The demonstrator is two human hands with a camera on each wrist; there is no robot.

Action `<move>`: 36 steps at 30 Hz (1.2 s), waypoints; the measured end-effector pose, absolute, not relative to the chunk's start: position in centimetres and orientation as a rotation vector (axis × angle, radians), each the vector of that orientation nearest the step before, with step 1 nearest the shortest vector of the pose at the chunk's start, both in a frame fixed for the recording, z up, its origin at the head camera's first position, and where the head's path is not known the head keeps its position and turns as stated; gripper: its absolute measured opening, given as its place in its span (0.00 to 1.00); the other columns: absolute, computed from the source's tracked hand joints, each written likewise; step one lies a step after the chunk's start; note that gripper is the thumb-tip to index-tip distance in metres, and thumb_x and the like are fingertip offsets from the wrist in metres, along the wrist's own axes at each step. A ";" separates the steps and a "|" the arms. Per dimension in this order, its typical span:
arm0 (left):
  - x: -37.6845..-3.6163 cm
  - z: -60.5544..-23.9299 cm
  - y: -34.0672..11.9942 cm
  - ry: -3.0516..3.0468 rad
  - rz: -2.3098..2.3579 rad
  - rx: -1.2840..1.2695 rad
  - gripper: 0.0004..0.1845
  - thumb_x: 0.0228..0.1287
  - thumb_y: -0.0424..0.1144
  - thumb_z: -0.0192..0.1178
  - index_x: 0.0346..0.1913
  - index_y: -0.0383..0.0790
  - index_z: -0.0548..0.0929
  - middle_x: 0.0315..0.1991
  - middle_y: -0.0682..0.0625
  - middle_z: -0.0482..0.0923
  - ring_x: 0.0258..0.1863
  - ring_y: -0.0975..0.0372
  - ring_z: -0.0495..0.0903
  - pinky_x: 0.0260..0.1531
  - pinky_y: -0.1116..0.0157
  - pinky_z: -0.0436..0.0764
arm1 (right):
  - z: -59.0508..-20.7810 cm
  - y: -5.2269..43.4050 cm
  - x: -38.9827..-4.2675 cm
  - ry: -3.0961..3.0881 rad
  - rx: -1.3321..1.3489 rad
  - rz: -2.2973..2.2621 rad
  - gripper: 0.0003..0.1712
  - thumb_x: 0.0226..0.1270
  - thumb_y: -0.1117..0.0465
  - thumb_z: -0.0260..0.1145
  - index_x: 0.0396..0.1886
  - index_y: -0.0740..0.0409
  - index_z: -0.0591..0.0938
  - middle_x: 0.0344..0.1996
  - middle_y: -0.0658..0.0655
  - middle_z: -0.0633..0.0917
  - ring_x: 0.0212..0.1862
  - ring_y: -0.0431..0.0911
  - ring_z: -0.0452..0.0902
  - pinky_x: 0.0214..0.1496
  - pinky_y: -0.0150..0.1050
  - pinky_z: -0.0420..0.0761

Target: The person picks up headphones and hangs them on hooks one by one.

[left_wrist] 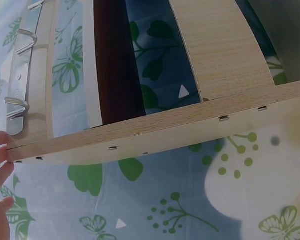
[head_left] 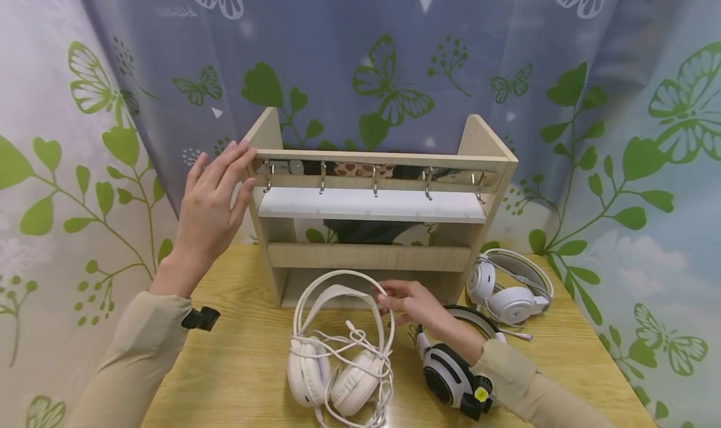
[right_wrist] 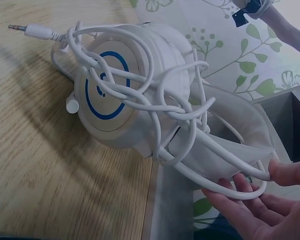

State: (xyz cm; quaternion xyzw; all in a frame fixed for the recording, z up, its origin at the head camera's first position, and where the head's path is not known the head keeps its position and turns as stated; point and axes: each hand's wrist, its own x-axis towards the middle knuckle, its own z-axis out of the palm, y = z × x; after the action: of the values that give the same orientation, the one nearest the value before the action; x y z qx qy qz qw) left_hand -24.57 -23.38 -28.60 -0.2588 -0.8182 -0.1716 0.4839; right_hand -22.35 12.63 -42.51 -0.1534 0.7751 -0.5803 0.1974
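Observation:
A wooden shelf (head_left: 368,257) stands upright on the table, with a row of metal hooks (head_left: 375,184) along its upper front board. My left hand (head_left: 211,203) rests its nearly straight fingers against the shelf's upper left corner. In the left wrist view, fingertips (left_wrist: 1,157) touch the board's end beside the hooks. White headphones (head_left: 304,371) are in front of the shelf, their white cable wound in loops about the ear cups. My right hand (head_left: 419,306) grips their headband on its right side. In the right wrist view, the thumb and fingers pinch the band, and a jack plug (right_wrist: 37,32) sticks out.
A black-and-white headset (head_left: 442,378) lies on the wooden table (head_left: 231,353) under my right forearm. Another white headset (head_left: 509,303) lies beside the shelf's right side. Patterned curtains (head_left: 338,59) hang close behind the shelf and at both sides.

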 end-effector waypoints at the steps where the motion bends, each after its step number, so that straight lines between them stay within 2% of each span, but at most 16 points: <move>1: -24.6 -28.6 -23.4 -1.992 -0.417 -0.630 0.28 0.83 0.52 0.42 0.72 0.38 0.73 0.71 0.42 0.72 0.72 0.49 0.68 0.77 0.47 0.53 | -42.5 12.6 -22.3 2.171 -0.426 -1.627 0.26 0.78 0.58 0.60 0.68 0.67 0.75 0.52 0.63 0.85 0.50 0.56 0.83 0.43 0.44 0.87; 5: -24.5 -28.6 -23.4 -1.995 -0.420 -0.626 0.27 0.83 0.52 0.43 0.71 0.38 0.74 0.71 0.42 0.72 0.72 0.50 0.68 0.77 0.47 0.53 | -42.6 12.4 -22.2 2.179 -0.414 -1.643 0.26 0.78 0.59 0.60 0.68 0.70 0.74 0.52 0.65 0.85 0.49 0.55 0.84 0.41 0.44 0.88; 13: -24.4 -28.6 -23.3 -1.995 -0.448 -0.618 0.23 0.80 0.44 0.52 0.70 0.38 0.75 0.70 0.43 0.72 0.72 0.51 0.68 0.77 0.47 0.53 | -42.4 12.1 -21.8 2.241 -0.452 -1.637 0.24 0.78 0.61 0.59 0.67 0.70 0.75 0.52 0.68 0.85 0.49 0.57 0.86 0.39 0.46 0.88; 19: -24.4 -28.6 -23.3 -1.991 -0.432 -0.621 0.25 0.82 0.49 0.46 0.71 0.38 0.74 0.70 0.43 0.72 0.72 0.50 0.68 0.77 0.47 0.53 | -42.5 12.0 -21.6 2.282 -0.504 -1.664 0.22 0.78 0.61 0.59 0.65 0.69 0.78 0.49 0.67 0.87 0.45 0.54 0.87 0.38 0.47 0.89; 23: -24.4 -28.6 -23.3 -1.991 -0.440 -0.618 0.25 0.82 0.50 0.47 0.70 0.38 0.75 0.70 0.43 0.73 0.72 0.51 0.68 0.77 0.48 0.53 | -42.4 11.9 -21.5 2.304 -0.544 -1.674 0.22 0.77 0.62 0.59 0.64 0.69 0.78 0.48 0.66 0.87 0.44 0.54 0.88 0.38 0.48 0.89; 26: -24.4 -28.6 -23.3 -1.993 -0.439 -0.617 0.25 0.81 0.49 0.48 0.70 0.38 0.75 0.70 0.43 0.72 0.72 0.51 0.68 0.77 0.48 0.53 | -42.1 11.9 -21.3 2.347 -0.555 -1.663 0.21 0.78 0.62 0.59 0.64 0.68 0.79 0.46 0.65 0.88 0.44 0.56 0.88 0.37 0.46 0.88; 30: -24.4 -28.6 -23.3 -1.995 -0.437 -0.615 0.24 0.81 0.48 0.49 0.70 0.38 0.75 0.70 0.43 0.73 0.72 0.51 0.68 0.77 0.48 0.53 | -41.6 12.0 -21.2 2.445 -0.586 -1.611 0.20 0.78 0.61 0.58 0.64 0.66 0.80 0.46 0.62 0.89 0.44 0.54 0.88 0.36 0.41 0.88; 36: -24.4 -28.6 -23.3 -1.999 -0.441 -0.612 0.23 0.80 0.45 0.52 0.70 0.38 0.75 0.70 0.43 0.73 0.73 0.51 0.68 0.77 0.47 0.53 | -40.9 12.3 -21.2 2.500 -0.649 -1.585 0.22 0.79 0.59 0.58 0.66 0.63 0.79 0.48 0.63 0.88 0.45 0.55 0.88 0.38 0.39 0.88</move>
State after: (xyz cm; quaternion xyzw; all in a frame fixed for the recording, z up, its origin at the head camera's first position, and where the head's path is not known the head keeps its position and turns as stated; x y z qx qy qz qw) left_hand -24.39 -23.33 -28.58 -0.2509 -0.8200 -0.1809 0.4816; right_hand -21.19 12.30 -40.86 -0.2138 0.8237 -0.5223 0.0553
